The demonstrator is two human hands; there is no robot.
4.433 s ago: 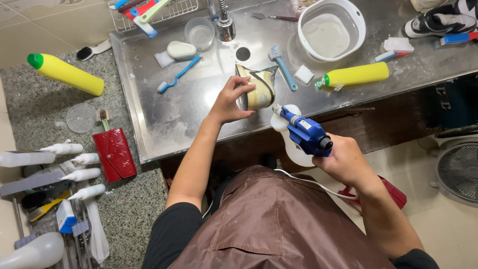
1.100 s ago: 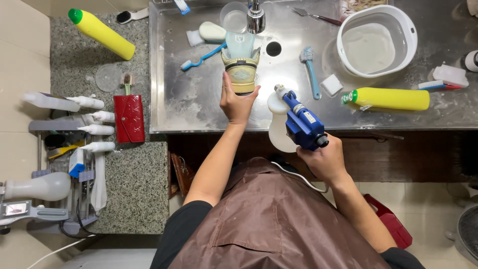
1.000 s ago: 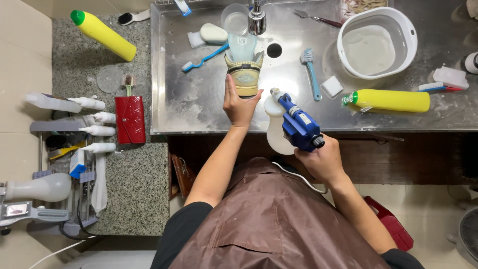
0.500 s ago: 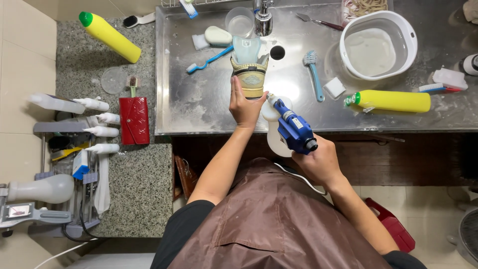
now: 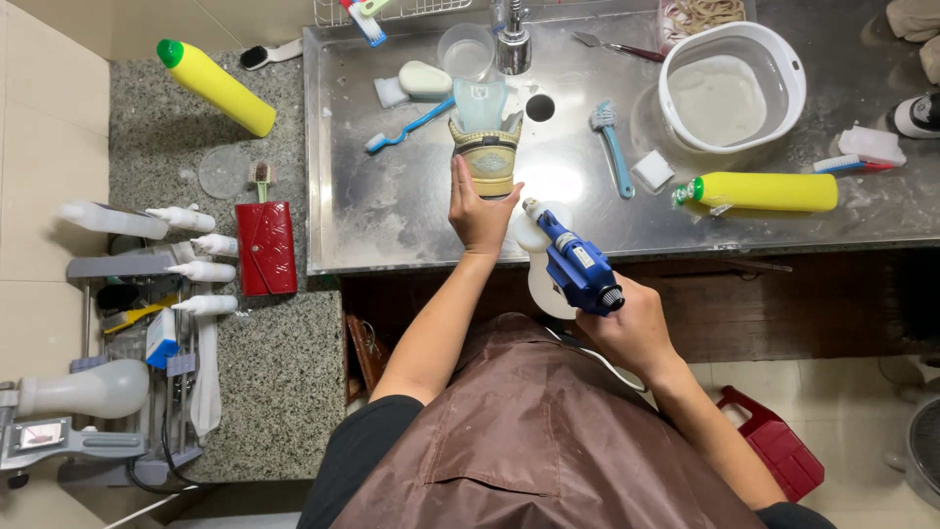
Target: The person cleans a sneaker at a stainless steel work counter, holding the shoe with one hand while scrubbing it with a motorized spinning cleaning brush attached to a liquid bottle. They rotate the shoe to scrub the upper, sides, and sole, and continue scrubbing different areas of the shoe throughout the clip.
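My left hand [image 5: 478, 211] grips the heel of a tan and pale-blue sneaker [image 5: 485, 142] that stands in the steel sink [image 5: 392, 216], toe toward the tap [image 5: 511, 44]. My right hand [image 5: 632, 323] holds a blue power tool [image 5: 578, 266] with a white round pad at its tip, just right of the left hand and close to the sneaker's heel. A white bottle shape hangs below the tool.
In the sink lie a white basin [image 5: 729, 88] of water, a yellow bottle [image 5: 764, 191], blue brushes [image 5: 609, 147], sponges and a clear cup [image 5: 465, 49]. On the granite counter to the left are another yellow bottle [image 5: 215, 83], a red wallet [image 5: 264, 247] and a rack of white bottles [image 5: 186, 264].
The sneaker has gone from beside the basin to under the tap. My right hand has brought the blue tool up and left, close to the sneaker's heel.
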